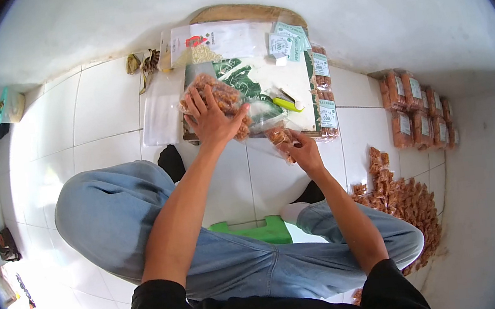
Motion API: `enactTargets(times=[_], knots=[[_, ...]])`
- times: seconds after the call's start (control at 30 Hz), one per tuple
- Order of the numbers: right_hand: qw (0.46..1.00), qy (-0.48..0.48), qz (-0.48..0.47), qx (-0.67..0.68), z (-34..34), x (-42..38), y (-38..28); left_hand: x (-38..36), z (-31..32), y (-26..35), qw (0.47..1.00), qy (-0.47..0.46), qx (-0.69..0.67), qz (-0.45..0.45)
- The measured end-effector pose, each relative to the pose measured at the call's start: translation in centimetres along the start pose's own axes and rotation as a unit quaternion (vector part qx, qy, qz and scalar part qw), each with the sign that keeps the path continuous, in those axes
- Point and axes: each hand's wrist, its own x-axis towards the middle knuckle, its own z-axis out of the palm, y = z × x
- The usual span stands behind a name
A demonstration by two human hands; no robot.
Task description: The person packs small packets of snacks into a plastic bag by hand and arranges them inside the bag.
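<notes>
On the low table lies a large clear plastic bag of brown snacks (222, 93). My left hand (214, 121) rests on top of it with fingers spread and thumb stretched to the right. The bag's loose clear end (264, 111) reaches toward the right. At the table's front edge my right hand (307, 152) pinches a small packet of brown snacks (281, 138). A bright green cutter (287, 104) lies on the white and green tabletop (262, 70), just beyond my right hand.
Printed labels (290, 43) and clear plastic sleeves (219, 38) lie at the table's back. Labelled snack packs (326, 109) line its right side; more packs (419, 119) stand by the wall. Small packets (409, 209) are heaped at right. A green stool (256, 233) is beneath my legs.
</notes>
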Motion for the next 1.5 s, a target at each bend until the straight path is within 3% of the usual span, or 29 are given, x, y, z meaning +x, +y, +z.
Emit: enactTargets(times=[0.03,0.07,0.17,0.27,0.37,0.47,0.53,0.8,0.87,0.9,0.97,1.0,1.07,1.27,1.37,1.5], knots=[[0.997,-0.033,0.064,0.028,0.2,0.4,-0.2,-0.1,-0.2,0.0,1.000,-0.002,-0.005,0.003],[0.997,-0.032,0.063,0.031,0.4,0.8,-0.4,-0.2,-0.4,0.0,1.000,-0.003,-0.010,0.007],[0.992,-0.066,0.044,0.103,1.3,1.6,-1.2,-0.2,-0.1,-0.1,1.000,0.004,-0.007,0.013],[0.971,-0.134,-0.033,0.195,2.3,2.1,-1.5,-0.3,-0.2,0.0,1.000,0.015,-0.004,0.019],[0.982,-0.048,-0.184,0.016,3.3,2.5,-1.4,-0.3,0.1,-0.2,0.999,0.027,0.022,0.035],[0.971,0.020,-0.233,-0.047,3.2,1.7,-2.8,-0.3,-0.1,0.0,0.998,0.031,0.031,0.036],[0.925,0.133,-0.331,-0.132,3.2,1.2,-2.9,-0.3,0.0,-0.1,0.998,0.032,0.034,0.038],[0.925,0.169,-0.291,-0.177,3.0,0.8,-2.0,-0.2,-0.1,0.2,0.999,0.016,0.039,0.030],[0.926,0.167,-0.297,-0.166,2.9,1.1,-1.6,-0.5,0.1,0.5,0.994,0.105,0.007,0.032],[0.924,0.159,-0.307,-0.162,2.7,1.1,-1.7,-0.6,0.0,0.1,0.994,0.105,0.010,0.035],[0.923,0.153,-0.316,-0.155,2.5,1.2,-1.2,-0.8,-0.4,-0.9,0.939,0.144,-0.036,0.311],[0.932,0.138,-0.299,-0.156,2.5,1.5,-0.9,-1.0,-0.5,-0.7,0.938,0.143,-0.033,0.314],[0.939,0.126,-0.283,-0.151,2.4,1.7,-0.3,-1.3,-0.5,0.0,0.899,0.075,-0.012,0.431],[0.941,0.130,-0.271,-0.153,1.8,1.2,-0.5,-0.8,-0.4,0.2,0.899,0.057,-0.006,0.434],[0.926,0.156,-0.315,-0.138,1.8,1.4,-0.2,-0.9,-0.7,0.6,0.905,0.054,0.012,0.421],[0.932,0.134,-0.285,-0.178,1.7,1.3,-1.0,-0.4,-1.0,0.9,0.901,0.037,0.035,0.430]])
